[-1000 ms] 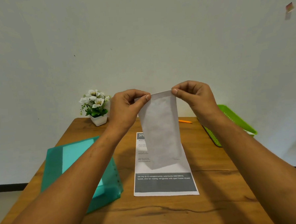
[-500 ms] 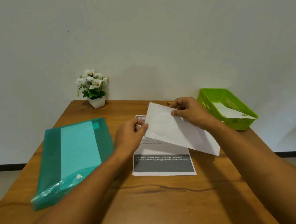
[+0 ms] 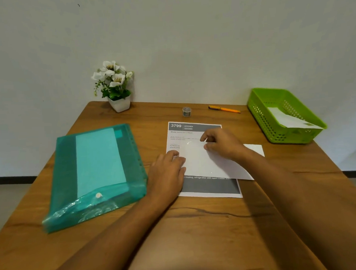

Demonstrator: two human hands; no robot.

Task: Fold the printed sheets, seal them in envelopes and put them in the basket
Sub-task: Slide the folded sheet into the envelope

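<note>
Desk nook, office-like: wooden table [image 3: 198,226] against plain wall [image 3: 188,41]; teal document folder [image 3: 96,174], orange pen [image 3: 224,109], green basket [image 3: 258,112], potted white flowers [image 3: 114,84].

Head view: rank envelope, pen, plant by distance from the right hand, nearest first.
1. envelope: directly under the right hand, touching it.
2. pen: just beyond the hand, farther back.
3. plant: far back on the left, well off to the side.

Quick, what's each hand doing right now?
Left hand: rests at the left edge of the envelope; grip cannot be told.
Right hand: pinches the envelope near its top.
</note>
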